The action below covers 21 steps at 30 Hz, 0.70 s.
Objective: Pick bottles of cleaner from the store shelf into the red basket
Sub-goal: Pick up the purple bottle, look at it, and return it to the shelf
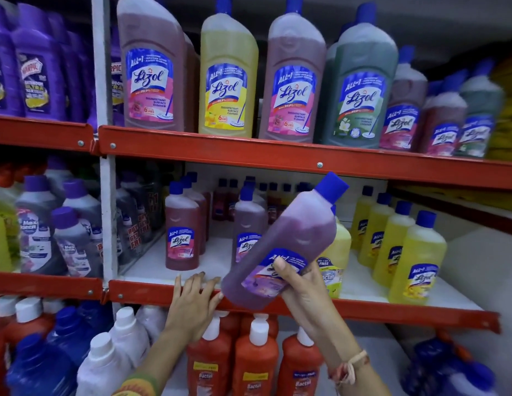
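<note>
The left hand (193, 302) is spread open and empty, its fingers laid over the red front edge of the middle shelf (169, 292), with the fingertips close to the base of the purple bottle (280, 247); whether they touch it cannot be told. That bottle is gripped low on its label by the right hand (302, 292), the thumb pressed across the front and the fingers wrapped behind, out of sight. It is held tilted, blue cap (332, 187) up and to the right, in front of the shelf and clear of it. Bare white shelf is seen behind it, between a pink bottle (182, 235) on the left and the yellow bottles (397, 247) on the right, with one darker bottle (247, 224) partly hidden by the held one. A small yellow bottle (336, 252) is largely covered by the right hand and the purple bottle. Large bottles (229, 75) are lined along the upper shelf, their caps cut off by the frame. The bottles at the far right are blurred.
</note>
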Motion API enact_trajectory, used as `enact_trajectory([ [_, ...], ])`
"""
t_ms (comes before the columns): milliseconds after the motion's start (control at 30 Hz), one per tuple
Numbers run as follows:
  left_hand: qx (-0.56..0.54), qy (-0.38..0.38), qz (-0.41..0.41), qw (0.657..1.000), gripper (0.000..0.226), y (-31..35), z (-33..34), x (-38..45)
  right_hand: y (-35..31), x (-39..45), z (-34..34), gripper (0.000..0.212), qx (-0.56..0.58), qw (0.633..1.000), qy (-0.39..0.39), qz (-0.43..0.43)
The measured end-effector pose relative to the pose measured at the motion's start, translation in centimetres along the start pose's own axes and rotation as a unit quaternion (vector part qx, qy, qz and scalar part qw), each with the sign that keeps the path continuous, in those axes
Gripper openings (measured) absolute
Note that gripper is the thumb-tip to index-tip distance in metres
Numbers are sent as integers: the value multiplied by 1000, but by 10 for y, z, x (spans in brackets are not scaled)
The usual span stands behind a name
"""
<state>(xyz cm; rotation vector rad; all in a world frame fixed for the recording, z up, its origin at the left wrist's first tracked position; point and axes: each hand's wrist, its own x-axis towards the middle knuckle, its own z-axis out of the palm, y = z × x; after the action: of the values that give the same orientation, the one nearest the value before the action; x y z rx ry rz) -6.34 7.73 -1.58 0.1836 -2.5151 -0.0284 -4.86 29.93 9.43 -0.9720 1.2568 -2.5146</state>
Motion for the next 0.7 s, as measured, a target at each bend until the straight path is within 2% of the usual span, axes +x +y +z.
enact_trajectory([
  [67, 4, -2, 5, 1000, 66, 1, -3, -1, -4, -7, -3, 77, 40, 999, -14, 10],
  [167, 12, -16, -1, 1000, 77, 1, -3, -1, -13, -13, -7, 79, 36, 999, -18, 16],
  [333, 5, -61, -24, 998, 69, 2, -1, -2, -16, -2, -14, 79, -91, 996, 6, 6],
  [433, 4, -63, -25, 998, 67, 1, -1, -1, -4, 21, -22, 65, -166, 986, 6, 7],
  [600, 19, -80, -23, 996, 64, -1, -1, 2, 25, 70, -33, 70, -214, 975, 27, 51],
  [700, 22, -80, -24, 996, 65, -2, 2, 3, 39, 88, -37, 66, -226, 969, 22, 98],
])
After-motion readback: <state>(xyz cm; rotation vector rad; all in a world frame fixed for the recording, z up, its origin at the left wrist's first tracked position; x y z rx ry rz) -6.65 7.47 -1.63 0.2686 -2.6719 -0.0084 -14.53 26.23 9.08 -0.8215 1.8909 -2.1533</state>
